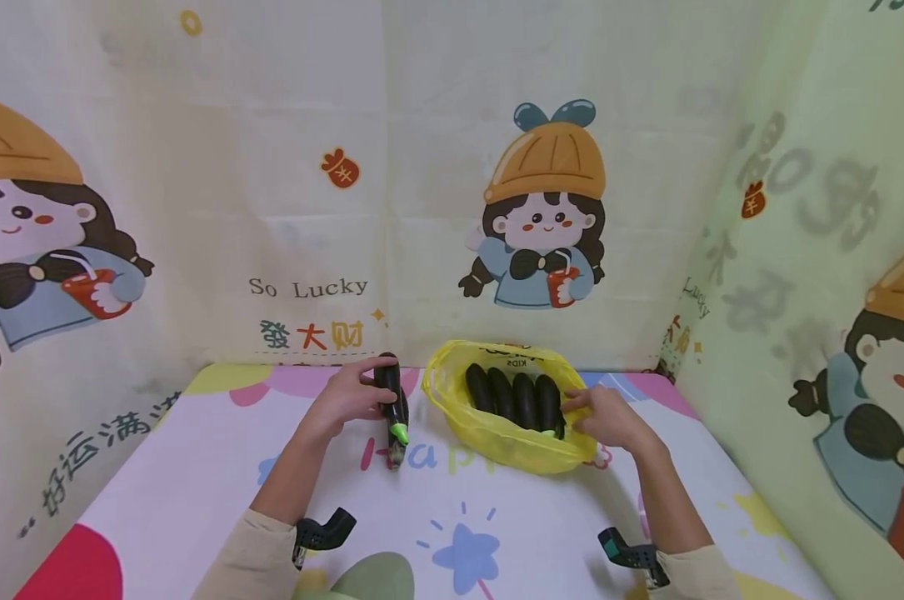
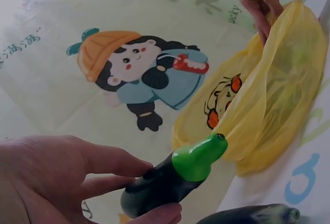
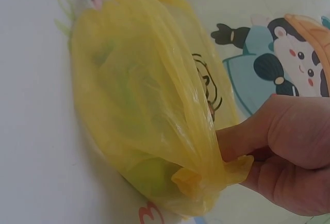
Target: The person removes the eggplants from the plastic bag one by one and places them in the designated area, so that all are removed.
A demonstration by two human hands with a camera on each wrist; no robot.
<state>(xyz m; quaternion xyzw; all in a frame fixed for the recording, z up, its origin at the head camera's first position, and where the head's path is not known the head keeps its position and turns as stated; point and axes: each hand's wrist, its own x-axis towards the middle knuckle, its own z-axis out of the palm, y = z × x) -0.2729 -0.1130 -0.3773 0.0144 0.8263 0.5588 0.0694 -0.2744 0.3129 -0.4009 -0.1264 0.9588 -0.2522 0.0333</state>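
My left hand (image 1: pixel 349 395) grips a dark eggplant (image 1: pixel 387 385) with a bright green cap, thumb on one side and fingers on the other. Just behind it another eggplant (image 1: pixel 397 454), its stem end dull and brownish, lies on the table. To the right, a yellow plastic bag (image 1: pixel 481 440) lies with its mouth wide, and several eggplants (image 1: pixel 526 400) rest side by side inside. At the bag's right edge my right hand (image 1: pixel 607 417) pinches the rim; in the right wrist view the plastic (image 3: pixel 201 177) bunches between thumb and fingers. Some fingertips are hidden there.
The table (image 1: pixel 272 425) wears a white cloth with coloured prints, including a blue star (image 1: pixel 466 557). Behind the bag rises a cloth backdrop (image 1: pixel 422 208) with cartoon figures, and a side cloth (image 1: pixel 789 250) stands at the right.
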